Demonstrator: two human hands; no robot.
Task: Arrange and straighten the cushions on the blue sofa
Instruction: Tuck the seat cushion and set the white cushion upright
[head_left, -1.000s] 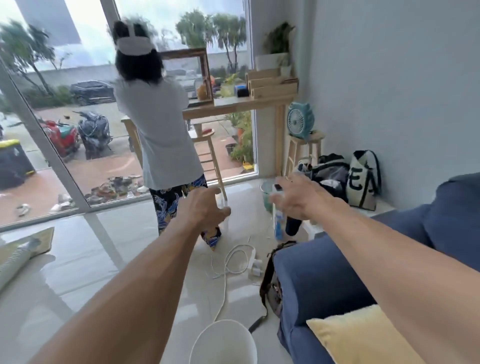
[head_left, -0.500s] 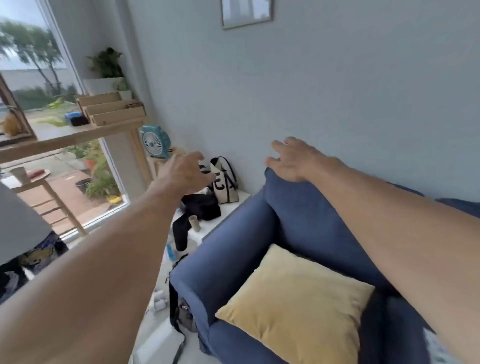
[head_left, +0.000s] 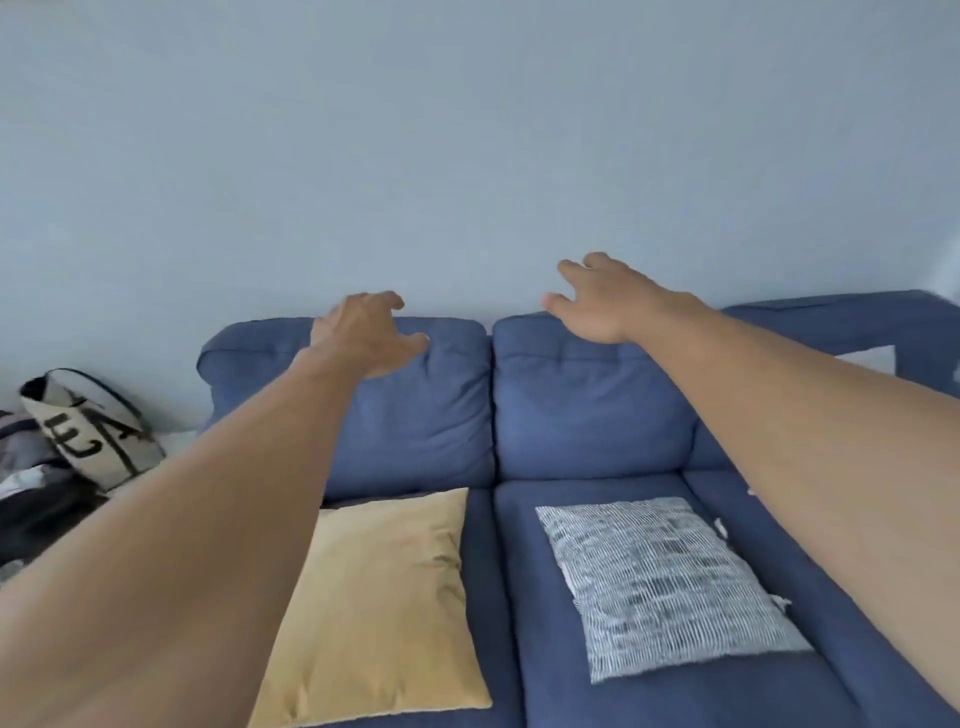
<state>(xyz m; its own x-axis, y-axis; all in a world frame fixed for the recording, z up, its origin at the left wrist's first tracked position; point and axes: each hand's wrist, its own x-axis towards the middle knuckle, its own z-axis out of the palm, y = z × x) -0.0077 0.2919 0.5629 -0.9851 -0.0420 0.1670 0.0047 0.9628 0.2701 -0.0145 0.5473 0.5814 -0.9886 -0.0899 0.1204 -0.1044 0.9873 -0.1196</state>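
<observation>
Overhead, left hand (head_left: 363, 332) and right hand (head_left: 605, 301) hover empty, fingers spread, at the blue sofa (head_left: 597, 415) back's top edge.

Blue sofa (head_left: 587, 415), yellow cushion (head_left: 384, 608)

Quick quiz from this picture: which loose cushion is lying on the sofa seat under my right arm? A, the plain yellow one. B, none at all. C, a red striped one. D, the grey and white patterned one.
D: the grey and white patterned cushion lies flat on the right seat of the blue sofa, while the yellow cushion lies on the left seat, partly under the left arm.
</observation>
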